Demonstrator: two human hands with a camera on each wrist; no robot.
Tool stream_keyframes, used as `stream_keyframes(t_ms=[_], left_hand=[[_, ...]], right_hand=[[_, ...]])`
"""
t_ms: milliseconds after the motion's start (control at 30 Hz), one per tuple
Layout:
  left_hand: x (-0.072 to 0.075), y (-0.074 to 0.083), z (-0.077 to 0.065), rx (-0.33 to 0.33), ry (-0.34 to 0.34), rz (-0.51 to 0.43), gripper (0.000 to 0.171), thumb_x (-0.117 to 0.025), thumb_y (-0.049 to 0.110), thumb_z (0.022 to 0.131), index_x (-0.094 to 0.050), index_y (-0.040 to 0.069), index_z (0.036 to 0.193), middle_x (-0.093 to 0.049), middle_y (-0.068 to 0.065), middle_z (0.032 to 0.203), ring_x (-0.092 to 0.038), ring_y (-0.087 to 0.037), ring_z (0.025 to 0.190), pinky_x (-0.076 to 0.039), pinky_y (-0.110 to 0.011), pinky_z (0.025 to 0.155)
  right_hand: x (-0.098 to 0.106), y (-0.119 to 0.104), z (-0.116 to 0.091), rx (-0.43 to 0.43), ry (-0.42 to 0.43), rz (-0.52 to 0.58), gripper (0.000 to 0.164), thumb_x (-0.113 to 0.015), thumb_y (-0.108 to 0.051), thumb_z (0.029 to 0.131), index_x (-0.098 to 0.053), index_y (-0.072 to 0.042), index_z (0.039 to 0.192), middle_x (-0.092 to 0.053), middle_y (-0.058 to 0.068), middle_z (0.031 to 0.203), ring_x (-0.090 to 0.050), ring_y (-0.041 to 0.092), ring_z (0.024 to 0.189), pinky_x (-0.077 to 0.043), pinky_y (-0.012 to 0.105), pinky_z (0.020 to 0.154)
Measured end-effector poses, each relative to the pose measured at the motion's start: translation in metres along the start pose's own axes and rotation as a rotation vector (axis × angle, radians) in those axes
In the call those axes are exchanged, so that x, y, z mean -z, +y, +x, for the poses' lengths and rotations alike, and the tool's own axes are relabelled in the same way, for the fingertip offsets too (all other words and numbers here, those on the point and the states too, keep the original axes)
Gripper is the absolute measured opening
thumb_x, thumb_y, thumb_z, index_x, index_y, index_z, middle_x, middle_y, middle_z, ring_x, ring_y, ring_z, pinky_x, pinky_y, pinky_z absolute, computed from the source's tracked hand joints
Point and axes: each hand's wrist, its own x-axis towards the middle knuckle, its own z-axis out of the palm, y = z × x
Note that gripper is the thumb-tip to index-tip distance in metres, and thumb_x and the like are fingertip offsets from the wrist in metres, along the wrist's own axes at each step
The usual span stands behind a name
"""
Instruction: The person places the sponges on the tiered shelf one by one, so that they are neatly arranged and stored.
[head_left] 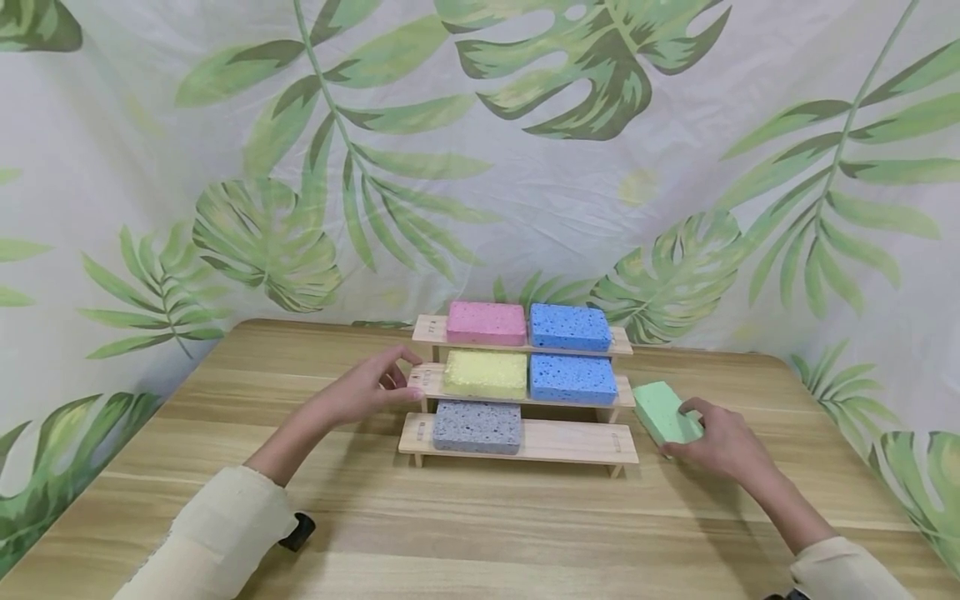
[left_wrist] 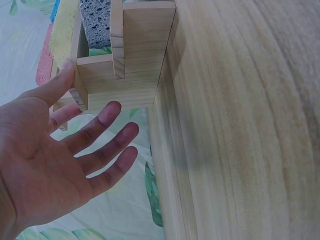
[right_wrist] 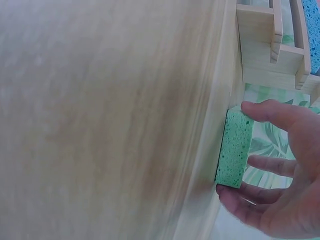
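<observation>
A three-tier wooden display rack (head_left: 573,440) holds several sponges. My left hand (head_left: 367,387) pinches the left end of its middle tier between thumb and index finger, the other fingers extended in the left wrist view. On the table right of the rack, my right hand (head_left: 723,442) grips a green sponge (head_left: 660,412), thumb at one end and fingers at the other in the right wrist view. A grey sponge (head_left: 477,428) lies on the left of the bottom tier. The middle tier carries a yellow sponge (head_left: 486,374) and a blue sponge (head_left: 573,379).
On the top tier sit a pink sponge (head_left: 487,323) and another blue sponge (head_left: 570,326). The rack stands near the back edge of a wood-grain table (head_left: 480,533). Behind it hangs a leaf-patterned cloth (head_left: 420,208).
</observation>
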Motion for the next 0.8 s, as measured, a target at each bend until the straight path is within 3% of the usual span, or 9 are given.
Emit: stream_keyframes(t_ms=[433, 633, 800], left_hand=[[0.001, 0.001, 0.000, 0.008, -0.011, 0.004, 0.048, -0.072, 0.025, 0.099, -0.053, 0.000, 0.136, -0.066, -0.011, 0.096, -0.065, -0.026, 0.091, -0.055, -0.040, 0.078], [0.001, 0.001, 0.000, 0.006, -0.009, 0.003, 0.048, -0.073, 0.025, 0.099, -0.053, 0.000, 0.135, -0.066, -0.011, 0.096, -0.065, -0.026, 0.092, -0.055, -0.041, 0.079], [0.001, 0.001, 0.000, 0.004, -0.007, 0.005, 0.048, -0.073, 0.025, 0.099, -0.053, 0.000, 0.135, -0.066, -0.011, 0.096, -0.065, -0.026, 0.092, -0.056, -0.041, 0.080]], right_hand=[[0.012, 0.008, -0.004, 0.045, 0.076, 0.111, 0.068, -0.085, -0.021, 0.077, -0.057, 0.010, 0.130, -0.063, 0.042, 0.118, -0.061, 0.058, 0.108, -0.052, 0.062, 0.085], [0.028, 0.010, -0.005, 0.083, 0.115, 0.176, 0.065, -0.081, -0.021, 0.082, -0.056, 0.009, 0.135, -0.063, 0.040, 0.121, -0.066, 0.046, 0.098, -0.054, 0.045, 0.074], [0.038, 0.008, -0.007, 0.089, 0.156, 0.209, 0.055, -0.078, -0.021, 0.085, -0.063, 0.009, 0.128, -0.070, 0.028, 0.111, -0.067, 0.035, 0.093, -0.051, 0.032, 0.069]])
